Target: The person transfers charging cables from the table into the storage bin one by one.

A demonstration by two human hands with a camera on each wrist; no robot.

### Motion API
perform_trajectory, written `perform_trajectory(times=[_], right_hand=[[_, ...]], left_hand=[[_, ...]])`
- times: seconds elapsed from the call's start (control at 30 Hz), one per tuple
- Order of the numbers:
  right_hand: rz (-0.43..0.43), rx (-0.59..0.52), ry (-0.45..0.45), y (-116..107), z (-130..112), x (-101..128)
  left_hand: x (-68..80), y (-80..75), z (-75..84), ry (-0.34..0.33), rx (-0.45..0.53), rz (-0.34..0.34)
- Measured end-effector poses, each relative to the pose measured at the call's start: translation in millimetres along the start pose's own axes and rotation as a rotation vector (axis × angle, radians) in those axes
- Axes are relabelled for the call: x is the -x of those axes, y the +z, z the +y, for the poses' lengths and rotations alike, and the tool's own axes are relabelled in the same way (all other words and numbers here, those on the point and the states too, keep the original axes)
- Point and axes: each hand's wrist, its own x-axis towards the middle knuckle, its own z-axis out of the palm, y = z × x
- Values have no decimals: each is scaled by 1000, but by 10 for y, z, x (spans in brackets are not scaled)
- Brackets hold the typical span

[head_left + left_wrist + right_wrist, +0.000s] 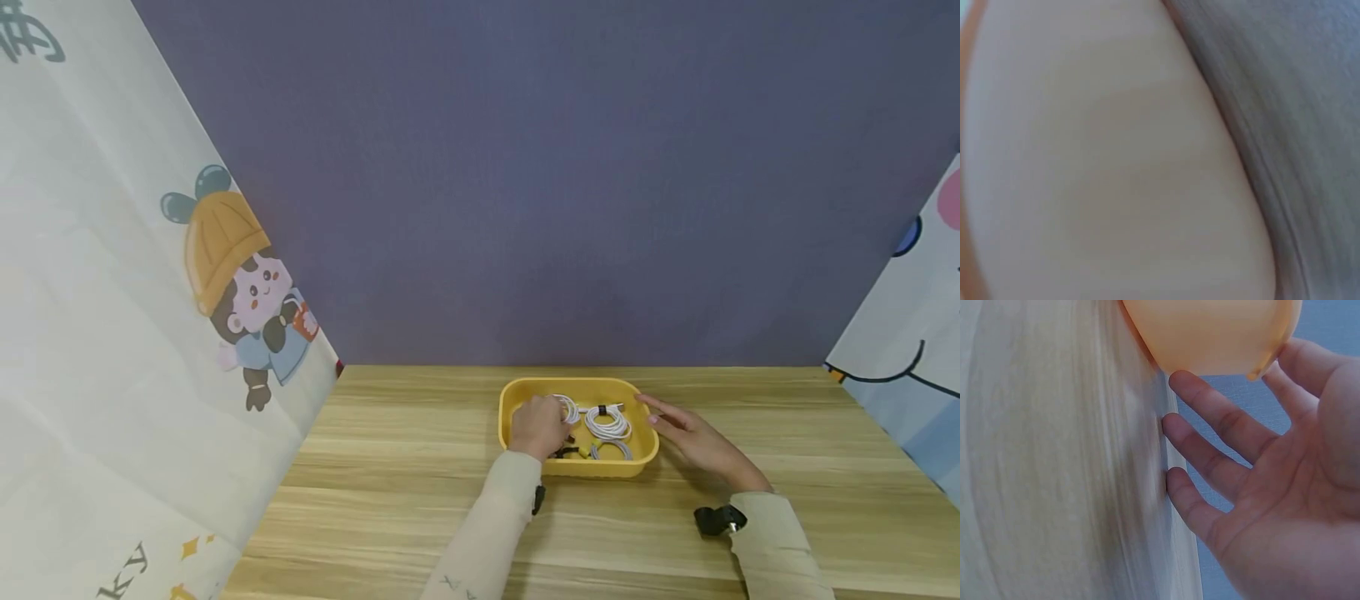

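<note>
A yellow plastic bin (525, 387) sits on the wooden tabletop with several cables in it. My left hand (538, 427) reaches over the near left rim into the bin, its back turned up. Its fingertips are mostly hidden, so a hold on anything does not show. Beside it lies one white coiled cable (567, 407); to the right is another white coil (609, 425) with a black tie. Nearer the front are a grey looped cable (617, 447) and a black-and-yellow piece (577, 452). My right hand (697, 437) touches the bin's right end with fingers extended.
The wood-grain table (405, 483) runs back to a dark blue-grey panel (525, 183). A white printed sheet (112, 275) borders the left side, and another printed sheet (900, 358) the right. In the left wrist view, a blurred pale surface (1110, 156) fills much of the frame.
</note>
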Motion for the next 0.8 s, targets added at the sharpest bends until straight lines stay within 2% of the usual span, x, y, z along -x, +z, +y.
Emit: perform_trajectory(times=[0.07, 0.23, 0.3, 0.5, 0.67, 0.8], right_hand=[[-1, 1, 1, 3, -5, -2], [-7, -1, 4, 0, 11, -10], [-8, -4, 3, -4, 18, -10], [1, -2, 8, 31, -9, 32], [8, 1, 2, 76, -24, 51], [10, 0, 4, 101, -32, 74]], left_hand=[[20, -33, -13, 11, 18, 1], [70, -150, -70, 44, 36, 60], [81, -193, -111, 62, 59, 104], [141, -335, -310, 104, 231, 248], [206, -398, -522, 57, 293, 377], [260, -394, -690, 1, 333, 404]])
